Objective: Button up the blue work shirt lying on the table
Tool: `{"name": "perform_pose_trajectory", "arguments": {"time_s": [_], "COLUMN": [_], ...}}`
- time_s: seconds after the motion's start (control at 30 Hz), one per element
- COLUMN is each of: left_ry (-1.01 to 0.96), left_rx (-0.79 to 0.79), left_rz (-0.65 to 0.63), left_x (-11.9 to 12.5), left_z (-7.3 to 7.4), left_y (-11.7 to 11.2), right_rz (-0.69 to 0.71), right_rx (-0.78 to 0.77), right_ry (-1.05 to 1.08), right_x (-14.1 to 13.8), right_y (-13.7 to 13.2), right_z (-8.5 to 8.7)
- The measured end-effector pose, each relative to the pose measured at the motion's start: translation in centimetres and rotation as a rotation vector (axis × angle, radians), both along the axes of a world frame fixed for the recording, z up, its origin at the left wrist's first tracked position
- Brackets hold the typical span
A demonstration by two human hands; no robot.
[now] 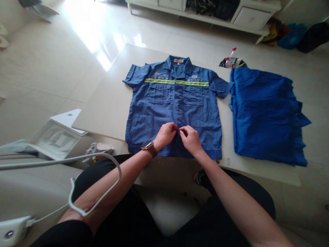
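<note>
A blue short-sleeved work shirt (pixel 156 115) lies front up, its collar pointing away from me. Across the chest runs a yellow reflective stripe (pixel 191 83), with a flapped pocket below it on each side. My left hand (pixel 167 133), a watch (pixel 149 147) on its wrist, is closed on the front placket near the lower part. Just to the right, my right hand (pixel 190 139) pinches the other side of the same placket. The cloth between the fingertips is raised slightly; any button there is too small to make out.
A stack of folded bright blue cloth (pixel 264 113) lies right of the shirt on the pale table (pixel 108 99). Behind it stands a bottle with a red cap (pixel 232 55). A white cable (pixel 97 156) loops over my left forearm. An open white box (pixel 61 137) sits at left.
</note>
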State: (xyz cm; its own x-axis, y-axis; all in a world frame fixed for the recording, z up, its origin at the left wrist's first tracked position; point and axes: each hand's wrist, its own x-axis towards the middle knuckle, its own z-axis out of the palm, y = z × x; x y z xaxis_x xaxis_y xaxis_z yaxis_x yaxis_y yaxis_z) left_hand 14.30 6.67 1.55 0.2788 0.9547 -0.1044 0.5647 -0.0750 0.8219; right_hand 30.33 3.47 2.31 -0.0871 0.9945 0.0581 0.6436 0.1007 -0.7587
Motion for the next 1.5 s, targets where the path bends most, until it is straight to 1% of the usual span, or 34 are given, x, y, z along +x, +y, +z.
{"name": "perform_pose_trajectory", "arguments": {"time_s": [0.13,0.23,0.37,0.47,0.57,0.7,0.83,0.97,1.1,1.2,1.3,1.43,1.5], "left_ry": [-0.082,-0.146,-0.227,-0.286,-0.328,-0.329,-0.303,-0.315,-0.342,-0.368,-0.436,-0.531,-0.562], "left_rx": [-0.049,-0.125,-0.226,-0.254,-0.265,-0.25,-0.261,-0.307,-0.383,-0.4,-0.425,-0.496,-0.518], "left_rz": [0.002,0.047,0.127,0.181,0.215,0.216,0.184,0.167,0.175,0.16,0.171,0.237,0.274], "left_x": [0.1,0.2,0.3,0.3,0.2,0.1,0.0,0.0,0.0,0.1,0.3,0.5,0.6], "left_z": [0.7,0.9,0.4,0.0,-0.2,-0.1,0.0,-0.3,-0.4,0.0,0.5,1.2,1.5], "left_y": [-0.2,-0.2,-0.1,0.0,0.1,0.1,0.0,-0.1,-0.1,-0.1,-0.1,-0.3,-0.3], "right_rz": [0.015,0.003,0.0,-0.011,-0.039,-0.079,-0.122,-0.164,-0.202,-0.21,-0.224,-0.234,-0.207], "right_rx": [0.004,0.022,0.037,0.04,0.022,-0.019,-0.115,-0.204,-0.263,-0.264,-0.293,-0.374,-0.376], "right_ry": [-0.016,-0.009,-0.004,0.019,0.056,0.124,0.246,0.337,0.373,0.377,0.408,0.49,0.498], "right_x": [0.3,0.3,0.1,-0.1,-0.1,0.0,0.1,0.2,0.2,0.2,0.2,0.4,0.5], "right_y": [0.1,0.1,0.0,0.0,0.2,0.5,0.6,0.8,0.9,1.0,1.1,1.5,1.6], "right_z": [-0.5,-0.6,-0.5,-0.4,-0.3,-0.4,-1.0,-1.6,-1.9,-2.1,-2.0,-1.6,-1.2]}}
